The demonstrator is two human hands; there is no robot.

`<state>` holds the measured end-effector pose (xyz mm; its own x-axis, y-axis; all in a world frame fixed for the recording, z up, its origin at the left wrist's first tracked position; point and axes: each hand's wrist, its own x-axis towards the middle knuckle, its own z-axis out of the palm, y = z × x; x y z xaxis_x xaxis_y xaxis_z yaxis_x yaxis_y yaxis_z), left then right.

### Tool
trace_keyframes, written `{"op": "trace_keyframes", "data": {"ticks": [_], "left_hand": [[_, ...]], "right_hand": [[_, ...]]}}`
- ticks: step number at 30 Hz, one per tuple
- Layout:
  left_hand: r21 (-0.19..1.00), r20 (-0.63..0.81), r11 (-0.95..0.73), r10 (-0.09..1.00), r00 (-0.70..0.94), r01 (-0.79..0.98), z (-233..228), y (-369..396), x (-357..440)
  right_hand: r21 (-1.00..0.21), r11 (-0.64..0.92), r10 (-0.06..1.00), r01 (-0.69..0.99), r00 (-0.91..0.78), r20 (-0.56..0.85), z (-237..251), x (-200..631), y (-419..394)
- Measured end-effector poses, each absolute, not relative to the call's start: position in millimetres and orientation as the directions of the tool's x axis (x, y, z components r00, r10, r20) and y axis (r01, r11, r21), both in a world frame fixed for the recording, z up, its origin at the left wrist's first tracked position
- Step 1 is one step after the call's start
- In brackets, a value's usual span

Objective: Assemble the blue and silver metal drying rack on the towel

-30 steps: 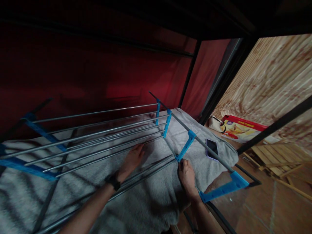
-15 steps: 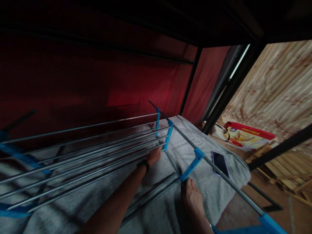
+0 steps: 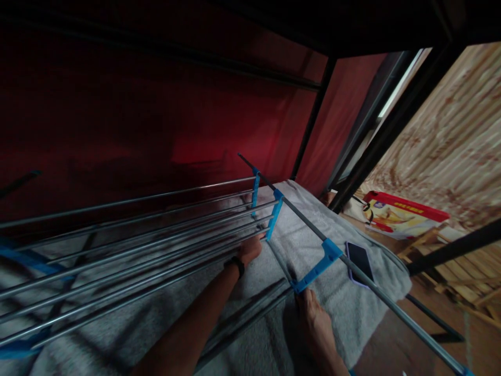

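Lying across a grey towel (image 3: 344, 308), the folding drying rack (image 3: 156, 235) has the left hand (image 3: 250, 249) reaching under its rods, grip hidden, while the right hand (image 3: 315, 324) pinches a blue bracket (image 3: 317, 267).

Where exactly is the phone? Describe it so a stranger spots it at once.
Start at the grey fleece blanket spread under the metal-railed drying rack with blue plastic brackets. Follow the rack's long grey end bar toward the blanket's right edge. Just beyond that bar lies the flat dark rectangular smartphone with a pale purple rim, the only glossy black thing on the blanket.
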<state>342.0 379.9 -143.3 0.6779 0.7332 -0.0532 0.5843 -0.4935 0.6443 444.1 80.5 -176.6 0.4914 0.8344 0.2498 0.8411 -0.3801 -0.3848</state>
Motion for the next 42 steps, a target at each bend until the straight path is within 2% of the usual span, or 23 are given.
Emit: {"op": "trace_keyframes", "data": {"ticks": [7,11,15,22,26,30,34,38,42], "left_hand": [[0.626,-0.086,-0.457,0.765,0.638,0.632,-142,374,345],[0.624,-0.092,-0.452,0.768,0.634,0.638,-138,373,344],[0.630,-0.068,-0.484,0.745,0.664,0.607,-131,370,343],[0.638,0.032,-0.569,0.693,0.720,0.519,-113,347,327],[0.627,0.092,-0.583,0.714,0.694,0.516,-111,311,286],[0.602,0.151,-0.581,0.756,0.637,0.547,-123,259,217],[0.505,0.194,-0.601,0.778,0.597,0.620,-135,204,142],[0.317,0.158,-0.553,0.832,0.532,0.771,-130,167,101],[0.131,0.044,-0.543,0.839,0.542,0.829,-111,158,96]], "right_hand": [[-0.515,-0.362,0.819,0.777,0.529,0.223,-171,444,80],[-0.543,-0.377,0.797,0.750,0.562,0.223,-170,441,83],[-0.486,-0.427,0.775,0.763,0.585,0.237,-167,438,85],[-0.339,-0.422,0.779,0.841,0.528,0.338,-165,438,85],[-0.289,-0.443,0.779,0.849,0.523,0.345,-163,436,84],[-0.301,-0.407,0.769,0.862,0.501,0.397,-158,426,75],[-0.389,-0.277,0.784,0.879,0.441,0.437,-163,403,65],[-0.468,-0.135,0.793,0.873,0.378,0.478,-179,378,66],[-0.463,-0.179,0.780,0.868,0.412,0.471,-189,365,72]]}}
